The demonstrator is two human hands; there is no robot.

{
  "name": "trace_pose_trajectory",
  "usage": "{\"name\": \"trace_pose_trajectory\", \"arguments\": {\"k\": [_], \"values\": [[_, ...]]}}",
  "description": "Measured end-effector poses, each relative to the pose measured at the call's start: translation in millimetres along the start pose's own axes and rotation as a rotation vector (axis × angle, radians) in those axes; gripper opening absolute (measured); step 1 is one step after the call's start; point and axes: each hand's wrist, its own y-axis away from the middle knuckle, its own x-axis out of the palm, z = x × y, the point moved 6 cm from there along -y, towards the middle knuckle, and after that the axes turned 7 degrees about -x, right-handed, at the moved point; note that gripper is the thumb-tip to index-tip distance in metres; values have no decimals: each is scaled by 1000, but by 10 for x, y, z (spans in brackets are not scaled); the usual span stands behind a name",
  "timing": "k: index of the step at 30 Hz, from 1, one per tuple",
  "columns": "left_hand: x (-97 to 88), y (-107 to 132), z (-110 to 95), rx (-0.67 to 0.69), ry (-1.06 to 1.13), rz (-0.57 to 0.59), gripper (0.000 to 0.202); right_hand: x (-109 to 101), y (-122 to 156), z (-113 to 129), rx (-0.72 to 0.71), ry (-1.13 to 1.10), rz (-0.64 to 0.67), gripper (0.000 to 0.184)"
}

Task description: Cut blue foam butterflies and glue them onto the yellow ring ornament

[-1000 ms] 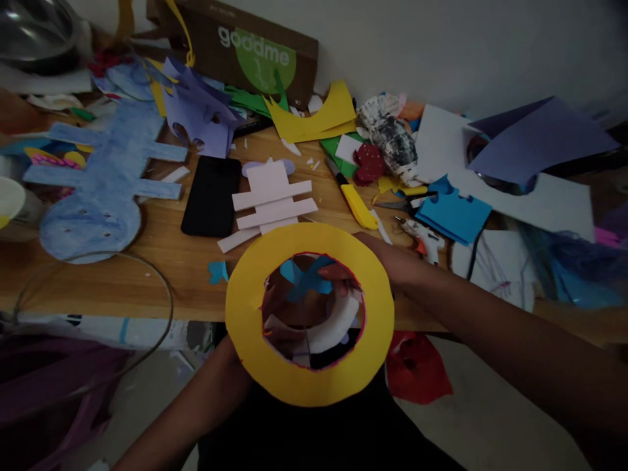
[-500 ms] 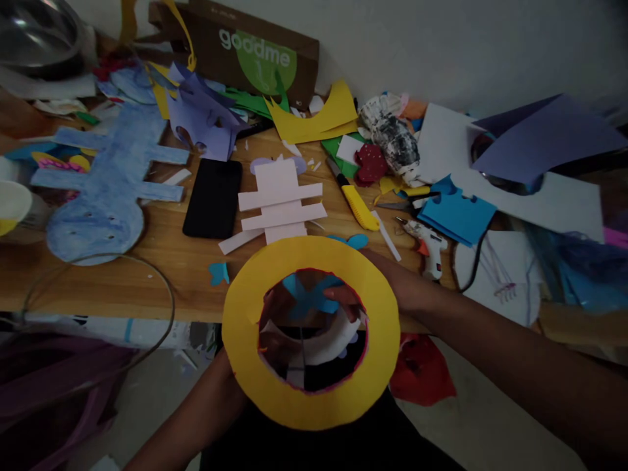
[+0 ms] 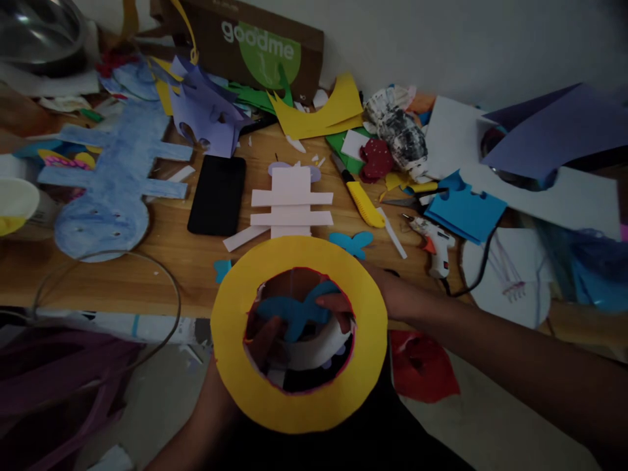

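Observation:
A yellow paper ring point(image 3: 370, 340) with a reddish inner edge lies across the near middle, in front of my hands and wrists. Through its opening I see a blue paper butterfly-shaped cutout point(image 3: 297, 317). My left hand point(image 3: 267, 339) pinches the cutout's left side from below. On its right side are the fingers of my right hand point(image 3: 336, 305), closed on the paper. Below them, inside the opening, curves a white paper band point(image 3: 321, 352). Much of both hands is hidden by the ring. Another blue cutout point(image 3: 350, 243) lies on the table just beyond the ring.
White paper strips point(image 3: 292, 199), a black phone point(image 3: 216, 196), a yellow utility knife point(image 3: 363, 199) and a glue gun point(image 3: 434, 242) lie on the wooden table point(image 3: 186, 281). A blue-painted paper figure point(image 3: 101, 226) is at left. Paper scraps and a brown box point(image 3: 309, 62) stand behind.
The blue cutout has turned and come nearer, and my left fingers now show on its left side. The ring has shifted slightly left.

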Motion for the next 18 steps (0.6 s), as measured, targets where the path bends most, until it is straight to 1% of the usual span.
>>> {"name": "trace_pose_trajectory", "arguments": {"k": [2,4,7,9,11,13,16,18], "values": [[0,3,17,-40,-33,-15,40,35,9,-8,-2,-26,8,24],[-25,-4,-10,-31,-96,-59,41,62,23,-20,-2,-47,29,26],[-26,-25,-96,54,-171,-61,42,88,33,-79,27,-40,97,27],[-29,-34,-150,121,-179,-68,44,97,23,-130,46,-38,142,27],[-44,-42,-163,141,-182,-92,45,101,2,-160,44,-31,156,26],[-52,-56,-141,130,-186,-93,43,102,-25,-147,5,-17,131,25],[-61,-103,-87,118,-157,-47,34,111,-48,-88,-44,-21,61,24],[-107,-153,-56,125,-127,-55,30,125,-54,-50,-55,-33,33,24]]}}
